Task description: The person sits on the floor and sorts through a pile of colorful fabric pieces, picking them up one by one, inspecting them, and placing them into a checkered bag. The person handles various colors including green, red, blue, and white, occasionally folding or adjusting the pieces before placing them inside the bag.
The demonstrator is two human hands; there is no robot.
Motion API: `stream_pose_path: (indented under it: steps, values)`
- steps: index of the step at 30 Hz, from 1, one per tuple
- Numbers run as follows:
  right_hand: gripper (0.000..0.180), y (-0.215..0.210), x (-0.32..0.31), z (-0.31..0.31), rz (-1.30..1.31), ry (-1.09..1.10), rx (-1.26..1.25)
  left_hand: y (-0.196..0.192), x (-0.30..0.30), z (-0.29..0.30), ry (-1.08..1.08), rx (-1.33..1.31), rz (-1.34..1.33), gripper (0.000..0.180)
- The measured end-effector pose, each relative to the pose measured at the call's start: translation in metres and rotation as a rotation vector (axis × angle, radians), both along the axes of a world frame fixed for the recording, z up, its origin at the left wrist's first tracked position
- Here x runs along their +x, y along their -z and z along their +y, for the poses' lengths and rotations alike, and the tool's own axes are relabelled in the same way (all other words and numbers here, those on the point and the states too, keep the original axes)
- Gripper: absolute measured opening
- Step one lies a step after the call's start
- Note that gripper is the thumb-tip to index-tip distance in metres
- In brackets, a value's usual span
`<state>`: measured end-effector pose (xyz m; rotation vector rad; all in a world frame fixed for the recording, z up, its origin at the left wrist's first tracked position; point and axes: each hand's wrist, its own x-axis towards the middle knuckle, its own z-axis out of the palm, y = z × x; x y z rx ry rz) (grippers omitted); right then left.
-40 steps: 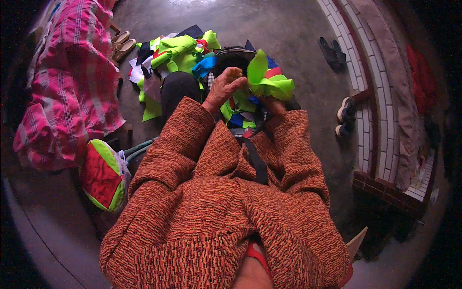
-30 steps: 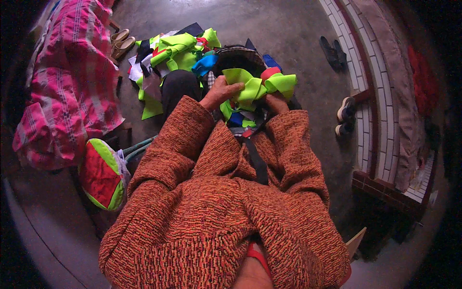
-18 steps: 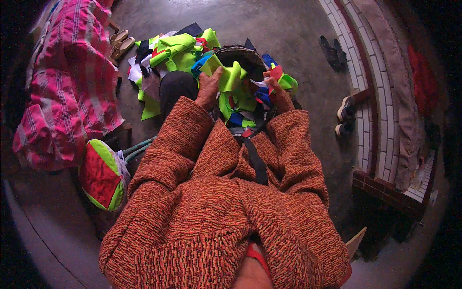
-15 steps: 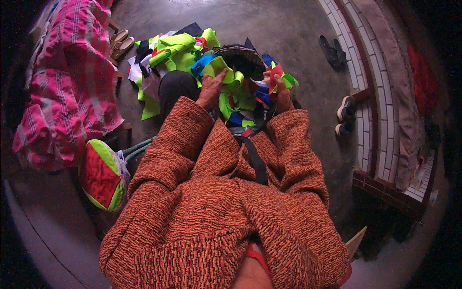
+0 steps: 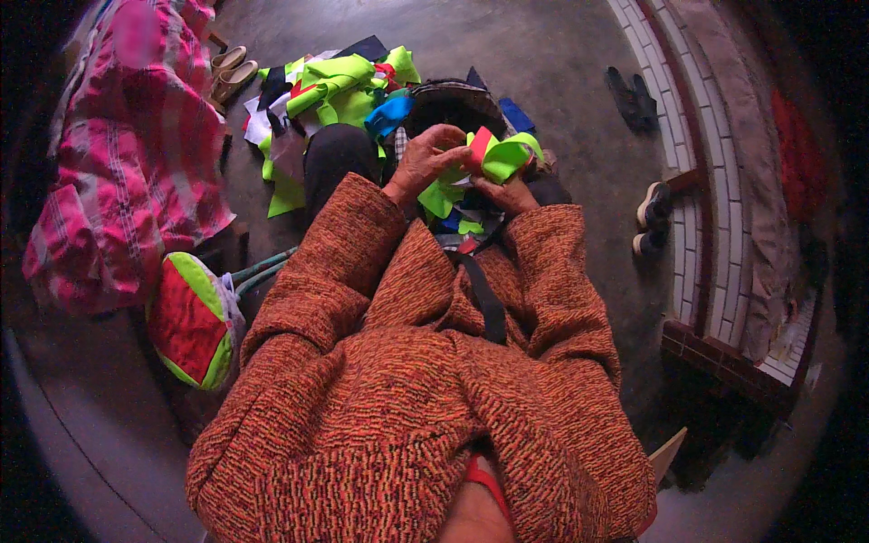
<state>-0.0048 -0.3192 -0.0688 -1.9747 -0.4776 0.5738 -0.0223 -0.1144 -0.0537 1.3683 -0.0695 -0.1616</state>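
Scraps of neon fabric (image 5: 502,156) in our lap.
Our left hand (image 5: 424,161) and right hand (image 5: 509,193) both pinch them; more scraps (image 5: 335,86) lie at eleven o'clock.

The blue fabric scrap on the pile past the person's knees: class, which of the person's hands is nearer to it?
Left. The left hand is just below and right of the blue fabric scrap, not touching it. The right hand sits farther right, its grip on green and red scraps.

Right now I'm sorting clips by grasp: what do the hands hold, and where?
Both the left hand and right hand pinch a bunch of neon-green and red fabric scraps at its lower edge.
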Motion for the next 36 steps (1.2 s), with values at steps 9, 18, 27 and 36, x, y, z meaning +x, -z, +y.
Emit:
stream_pose_path:
  steps: [9,18,27,36]
  values:
    - [0.046,-0.017,-0.007,0.012,-0.198,-0.12,-0.097,-0.002,-0.008,-0.003,0.052,0.004,0.084,0.036]
    - [0.053,-0.038,-0.009,0.019,-0.016,0.017,-0.157,0.009,-0.005,0.001,0.079,-0.147,0.158,0.03]
    - [0.043,-0.023,0.001,0.014,-0.177,0.245,-0.102,0.013,-0.002,-0.003,-0.106,-0.201,0.083,0.032]
    - [0.041,-0.009,0.007,0.005,-0.008,0.362,0.182,0.022,-0.005,-0.004,-0.069,-0.133,0.069,0.042]
